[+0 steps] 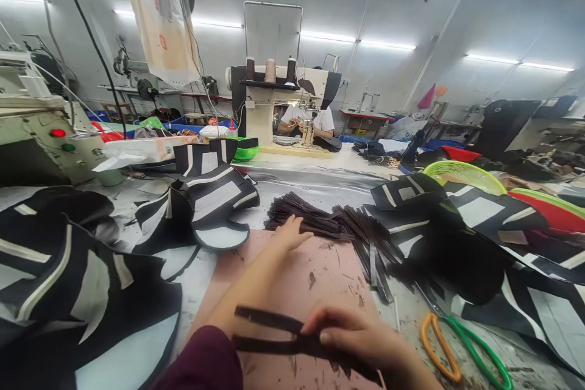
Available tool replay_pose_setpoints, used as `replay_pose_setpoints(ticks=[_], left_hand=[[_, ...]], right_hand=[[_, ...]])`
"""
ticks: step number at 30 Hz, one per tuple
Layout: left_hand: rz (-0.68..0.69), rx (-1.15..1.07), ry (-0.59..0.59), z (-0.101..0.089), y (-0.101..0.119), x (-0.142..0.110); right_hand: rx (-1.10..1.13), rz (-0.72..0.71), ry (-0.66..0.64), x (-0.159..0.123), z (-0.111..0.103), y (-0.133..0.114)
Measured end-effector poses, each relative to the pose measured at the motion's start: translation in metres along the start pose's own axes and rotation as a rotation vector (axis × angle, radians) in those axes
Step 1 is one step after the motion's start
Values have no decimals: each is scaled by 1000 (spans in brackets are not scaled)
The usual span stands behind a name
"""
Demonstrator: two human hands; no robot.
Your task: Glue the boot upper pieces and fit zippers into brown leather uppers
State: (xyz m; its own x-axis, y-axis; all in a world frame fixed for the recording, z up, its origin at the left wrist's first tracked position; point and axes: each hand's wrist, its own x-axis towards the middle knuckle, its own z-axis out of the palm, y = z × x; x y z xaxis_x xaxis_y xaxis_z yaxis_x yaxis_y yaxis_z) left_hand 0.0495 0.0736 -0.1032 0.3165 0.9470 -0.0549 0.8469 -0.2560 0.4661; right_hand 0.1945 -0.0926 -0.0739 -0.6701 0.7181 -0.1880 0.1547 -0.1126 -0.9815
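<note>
My left hand (292, 233) reaches forward over the pink work mat (315, 274), fingers stretched onto a heap of thin dark strips (320, 219). My right hand (361, 335) is close to me at the bottom of the view, fingers pinched on two or three dark strips (269, 330) that stick out to the left. A maroon sleeve (205, 362) shows at the bottom edge.
Black-and-white shoe uppers lie in piles at left (68, 280), centre (214, 195) and right (479, 225). Scissors with orange and green handles (461, 347) lie at the right. A sewing machine (278, 97) stands ahead, with a seated person (315, 122) behind it. Green and red baskets (466, 175) sit far right.
</note>
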Motion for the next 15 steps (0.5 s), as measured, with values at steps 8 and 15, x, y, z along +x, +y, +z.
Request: replay_pose_setpoints(ticks=[8, 15], left_hand=[[93, -246, -57, -16, -5, -125], [222, -116, -247, 40, 18, -195]], right_hand=[[-824, 162, 313, 1, 21, 50], [-1181, -291, 648, -25, 30, 84]])
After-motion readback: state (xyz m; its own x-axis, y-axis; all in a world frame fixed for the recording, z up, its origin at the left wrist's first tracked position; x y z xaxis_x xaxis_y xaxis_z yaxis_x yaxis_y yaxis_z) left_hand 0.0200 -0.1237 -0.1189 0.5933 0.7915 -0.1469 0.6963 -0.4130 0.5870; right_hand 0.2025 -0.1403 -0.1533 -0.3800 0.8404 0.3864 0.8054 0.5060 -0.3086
